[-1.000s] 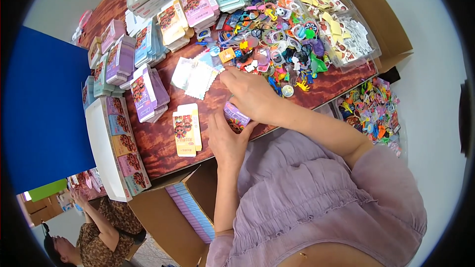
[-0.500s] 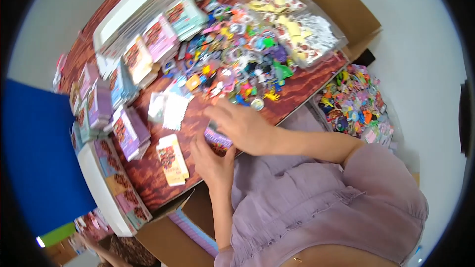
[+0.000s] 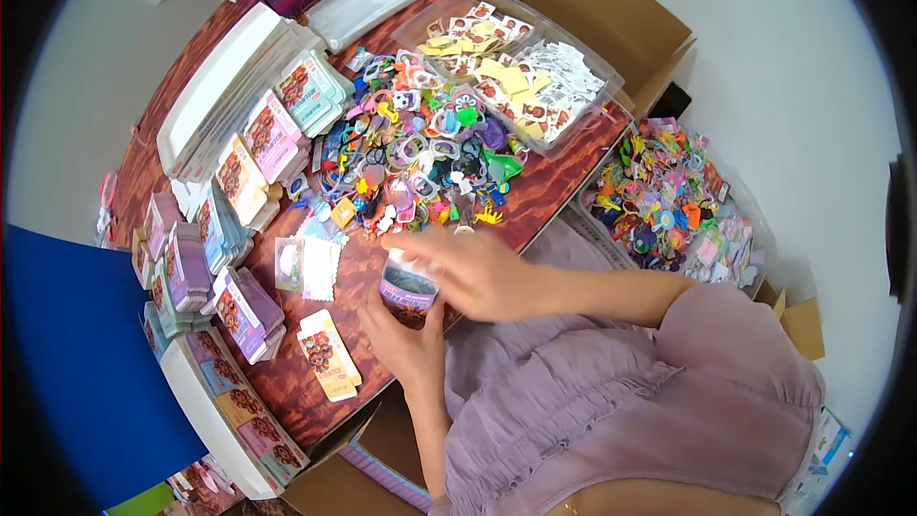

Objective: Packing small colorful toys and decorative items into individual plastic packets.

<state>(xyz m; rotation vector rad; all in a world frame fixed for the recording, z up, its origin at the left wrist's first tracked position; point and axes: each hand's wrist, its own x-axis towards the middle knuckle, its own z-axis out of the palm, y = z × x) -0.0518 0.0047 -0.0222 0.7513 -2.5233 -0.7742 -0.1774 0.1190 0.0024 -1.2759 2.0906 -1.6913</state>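
My left hand (image 3: 406, 349) is wrapped around a small purple box (image 3: 409, 300) near the table's front edge. The box's top faces up, and something dark shows inside it. Over the box's top edge, my right hand (image 3: 468, 272) has its fingers drawn together, slightly blurred. A whitish bit shows under the fingertips; what it is I cannot tell. A flat, unfolded yellow-cream box (image 3: 328, 355) lies left of my left hand. Beyond it are white scalloped-edge cards (image 3: 322, 268) and a small clear packet (image 3: 288, 264).
A heap of small colourful plastic toys (image 3: 411, 153) covers the table's middle. A clear tray (image 3: 611, 86) of stickers and paper slips stands behind it. Stacked flat boxes (image 3: 250, 315) line the left, beside a white tray (image 3: 191, 401). At right sits a bin of toys (image 3: 669, 201); cardboard boxes (image 3: 611, 0) stand around.
The whole view has shifted, with the table sitting lower and further left. My right hand has moved over the small box's top, and the box now stands more upright in my left hand.
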